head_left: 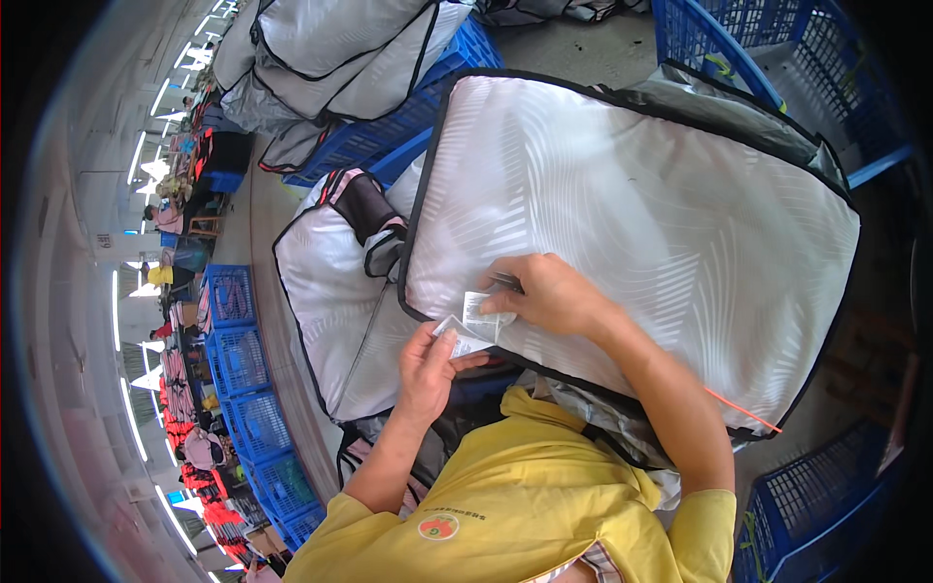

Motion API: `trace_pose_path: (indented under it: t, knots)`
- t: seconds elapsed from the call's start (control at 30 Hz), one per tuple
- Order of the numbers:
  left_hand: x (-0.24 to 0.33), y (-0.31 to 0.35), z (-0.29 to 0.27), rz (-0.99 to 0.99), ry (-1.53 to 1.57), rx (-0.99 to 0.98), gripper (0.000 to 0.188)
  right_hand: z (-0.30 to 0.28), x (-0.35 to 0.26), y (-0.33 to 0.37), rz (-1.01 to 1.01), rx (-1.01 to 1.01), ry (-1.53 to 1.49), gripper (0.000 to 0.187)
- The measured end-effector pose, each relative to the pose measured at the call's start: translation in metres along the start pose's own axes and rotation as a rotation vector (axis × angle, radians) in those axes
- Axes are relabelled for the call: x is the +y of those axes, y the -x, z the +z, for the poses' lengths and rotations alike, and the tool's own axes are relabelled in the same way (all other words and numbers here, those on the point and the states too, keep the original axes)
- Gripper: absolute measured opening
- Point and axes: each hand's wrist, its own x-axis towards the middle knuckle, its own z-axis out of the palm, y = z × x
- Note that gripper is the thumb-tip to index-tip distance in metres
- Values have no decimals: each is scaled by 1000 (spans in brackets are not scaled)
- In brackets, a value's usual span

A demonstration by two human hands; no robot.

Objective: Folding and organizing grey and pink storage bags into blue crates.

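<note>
A large silvery-white padded bag (632, 223) with black edging and a wavy sheen lies across in front of me. At its near left edge, my left hand (428, 369) pinches a small white printed label (463, 338) between thumb and fingers. My right hand (554, 293) grips the label's upper part, close beside the left. A small dark tool (507, 282) shows within the right hand's curled fingers; its kind is mostly hidden. An orange-red cord (743, 410) trails over the bag's near right corner.
Another silvery bag (335, 291) with a dark mesh part lies to the left. More bags (340, 49) are heaped on a blue crate (389, 126) at the back. Blue crates also stand at far right (729, 49), near right (807, 496) and in a left row (243, 360).
</note>
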Motion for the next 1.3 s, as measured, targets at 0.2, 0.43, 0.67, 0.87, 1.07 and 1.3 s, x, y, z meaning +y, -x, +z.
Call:
trace_pose_path:
  t: [0.2, 0.43, 0.67, 0.87, 1.07, 1.3]
  knots:
    - [-1, -8, -7, -43, 16, -36, 25, -1, 8, -6, 23, -5, -15, 36]
    - [0, -17, -12, -67, 38, -123, 29, -8, -4, 8, 29, 86, 30, 36]
    - [-13, -25, -49, -201, -128, -246, 25, -104, 11, 120, 25, 1039, 330, 12]
    - [102, -50, -15, -832, -848, -767, 27, -204, 59, 272, 282, 1705, 621, 20]
    - [185, -108, 127, 452, -1450, -700, 29, -211, 80, 284, 341, 1692, 589, 43]
    - [97, -266, 227, 1035, -1623, -572, 36, -183, 101, 261, 456, 1675, 509, 38]
